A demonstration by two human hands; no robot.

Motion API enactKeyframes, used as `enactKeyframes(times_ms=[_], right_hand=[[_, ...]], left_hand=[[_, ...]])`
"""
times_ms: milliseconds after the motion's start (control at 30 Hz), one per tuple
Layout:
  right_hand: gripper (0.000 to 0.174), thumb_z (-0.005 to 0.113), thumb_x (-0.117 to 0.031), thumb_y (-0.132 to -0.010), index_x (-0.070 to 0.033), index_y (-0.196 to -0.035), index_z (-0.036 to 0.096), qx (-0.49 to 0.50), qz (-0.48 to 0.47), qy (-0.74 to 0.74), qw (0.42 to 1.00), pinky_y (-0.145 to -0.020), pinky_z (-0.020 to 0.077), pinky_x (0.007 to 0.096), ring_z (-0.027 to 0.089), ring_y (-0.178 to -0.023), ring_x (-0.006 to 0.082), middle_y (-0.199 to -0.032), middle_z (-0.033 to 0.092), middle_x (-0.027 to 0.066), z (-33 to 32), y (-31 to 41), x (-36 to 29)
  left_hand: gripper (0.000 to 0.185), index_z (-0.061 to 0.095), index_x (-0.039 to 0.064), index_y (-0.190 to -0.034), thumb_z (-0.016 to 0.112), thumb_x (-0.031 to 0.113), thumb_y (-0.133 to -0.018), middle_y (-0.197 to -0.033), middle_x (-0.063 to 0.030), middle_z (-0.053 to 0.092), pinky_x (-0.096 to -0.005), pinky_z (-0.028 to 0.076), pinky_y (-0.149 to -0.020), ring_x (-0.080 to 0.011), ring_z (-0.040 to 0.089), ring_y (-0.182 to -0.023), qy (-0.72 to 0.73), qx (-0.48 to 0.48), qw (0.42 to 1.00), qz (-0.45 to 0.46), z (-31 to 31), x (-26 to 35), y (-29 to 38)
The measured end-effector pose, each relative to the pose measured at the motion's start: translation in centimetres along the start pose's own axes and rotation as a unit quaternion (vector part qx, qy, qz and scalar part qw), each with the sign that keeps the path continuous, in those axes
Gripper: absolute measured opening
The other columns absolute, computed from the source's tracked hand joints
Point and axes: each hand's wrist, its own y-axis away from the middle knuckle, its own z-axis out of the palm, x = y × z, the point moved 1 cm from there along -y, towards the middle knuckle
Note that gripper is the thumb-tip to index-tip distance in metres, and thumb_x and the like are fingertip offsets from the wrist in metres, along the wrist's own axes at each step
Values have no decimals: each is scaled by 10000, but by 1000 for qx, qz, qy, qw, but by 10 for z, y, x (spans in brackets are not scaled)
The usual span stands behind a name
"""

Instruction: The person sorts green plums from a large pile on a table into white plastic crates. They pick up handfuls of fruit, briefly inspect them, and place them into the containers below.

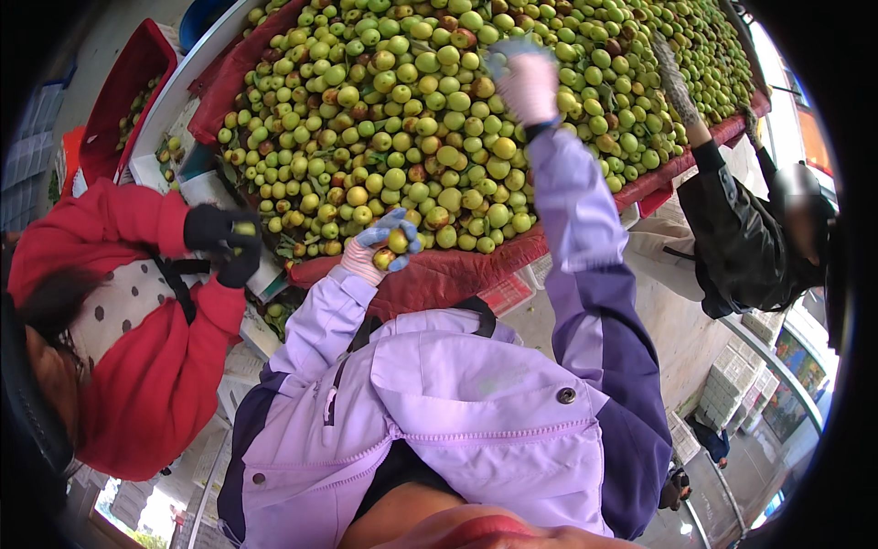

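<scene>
A broad heap of green jujubes (449,158), some with brown-red patches, covers the table before me. My left hand (377,248), in a striped glove with blue-grey fingers, is at the near edge of the heap. Its fingers curl around two jujubes (391,248). Farther out, my right hand (525,75) reaches over the middle of the heap in a similar glove. Motion blurs that hand, and its fingertips are hard to make out, so whether it grips a fruit does not show.
Red padded cloth (411,278) lines the table's near edge. At left, a person in red (137,329) holds fruit in black gloves beside a red bin (127,103). At right, another person (741,233) reaches into the heap. Stacked white crates (734,377) stand behind at right.
</scene>
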Motion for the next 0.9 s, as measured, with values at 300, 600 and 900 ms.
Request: enactKeyframes(times_ms=[300, 600, 900], right_hand=[[729, 449, -687, -792, -224, -1355, 444, -223, 136, 193, 946, -949, 389, 485, 581, -1120, 241, -1228, 600, 84, 15, -16, 57], [738, 496, -656, -789, -232, -1387, 410, -273, 142, -1, 952, -950, 440, 400, 570, -1116, 327, -1205, 601, 162, 46, 32, -12], [598, 511, -519, -836, -233, -1355, 427, -147, 40, 53, 987, -994, 241, 694, 329, -1302, 331, -1302, 495, 36, 88, 111, -159]], left_hand=[[414, 603, 66, -1164, 522, 72, -758, -1011, -153, 588, -331, 468, -466, -331, 531, -867, 85, 104, 987, 85, -47, 3, 65], [395, 607, 84, -1137, 537, 59, -749, -985, -137, 595, -337, 464, -485, -315, 530, -848, 94, 163, 980, 64, -49, -27, 71], [404, 576, 52, -1174, 533, 63, -773, -993, -156, 586, -347, 508, -505, -322, 534, -887, 65, 135, 984, 94, -47, -15, 89]])
